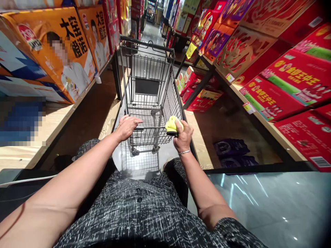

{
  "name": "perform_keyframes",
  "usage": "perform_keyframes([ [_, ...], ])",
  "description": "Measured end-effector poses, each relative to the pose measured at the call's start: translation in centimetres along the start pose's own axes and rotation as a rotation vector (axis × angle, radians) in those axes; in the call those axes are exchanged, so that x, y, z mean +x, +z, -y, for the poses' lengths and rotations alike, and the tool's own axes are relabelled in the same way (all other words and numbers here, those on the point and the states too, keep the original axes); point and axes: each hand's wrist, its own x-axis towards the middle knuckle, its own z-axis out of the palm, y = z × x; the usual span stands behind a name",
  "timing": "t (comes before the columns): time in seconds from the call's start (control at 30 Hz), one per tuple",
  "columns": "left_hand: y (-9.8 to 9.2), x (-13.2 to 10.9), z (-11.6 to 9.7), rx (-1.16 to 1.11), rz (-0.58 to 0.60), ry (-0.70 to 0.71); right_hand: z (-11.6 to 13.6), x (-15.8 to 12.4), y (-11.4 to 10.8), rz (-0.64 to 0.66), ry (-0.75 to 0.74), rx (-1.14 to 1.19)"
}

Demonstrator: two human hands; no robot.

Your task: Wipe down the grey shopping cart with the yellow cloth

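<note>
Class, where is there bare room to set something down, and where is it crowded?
Free: inside the shopping cart, beyond the left hand and right hand; wood on the lower right shelf, between the cart and purple packs. Crowded: the upper right shelf, stacked with red boxes.

I'm counting one left hand [128, 127], one right hand [184, 137], one yellow cloth [171, 124], one bracelet [184, 152] and one shopping cart [147, 86]. Two orange boxes [58, 58] are showing a portrait; two purple packs [230, 147], as far as the shadow allows, are lying low.
</note>
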Motion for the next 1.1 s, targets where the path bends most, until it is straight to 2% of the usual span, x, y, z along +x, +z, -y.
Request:
perform_keyframes([
  [0.1,-0.3,0.2,0.3,-0.024,0.015,0.012,3.7,-0.5,3.2,0.050,-0.187,0.090],
  [0.23,-0.5,0.2,1.3,-0.033,-0.018,0.020,8.1,-3.1,9.1,0.359,-0.412,0.141],
  [0.33,-0.6,0.4,2.4,0.003,-0.051,-0.018,8.8,-5.9,12.4,0.583,-0.538,0.111],
  [0.4,-0.9,0.6,3.4,0.050,-0.054,-0.019,8.5,-7.3,13.8,0.647,-0.579,0.088],
  [0.5,-1.7,0.9,4.9,0.101,-0.049,0.022,8.2,-7.7,14.4,0.657,-0.595,0.074],
  [0.63,-2.9,0.9,6.8,0.167,-0.095,-0.027,8.0,-4.4,12.7,0.584,-0.585,0.070],
  [0.73,-3.3,0.9,6.8,0.272,-0.144,-0.118,7.7,-0.8,10.3,0.376,-0.482,0.041],
  [0.8,-3.0,1.1,5.8,0.331,-0.191,-0.172,7.5,0.8,9.3,0.220,-0.410,0.004],
  [0.83,-2.8,1.3,5.0,0.339,-0.207,-0.186,7.5,1.1,9.2,0.184,-0.396,-0.012],
  [0.9,-2.0,1.9,3.1,0.308,-0.204,-0.180,7.6,0.5,9.9,0.237,-0.415,-0.029],
  [1.0,-0.6,2.8,0.6,0.215,-0.133,-0.130,7.5,-2.8,12.5,0.480,-0.484,-0.027],
  [1.1,0.5,3.1,-0.1,0.140,-0.009,-0.107,6.7,-6.2,14.6,0.698,-0.507,-0.027],
])
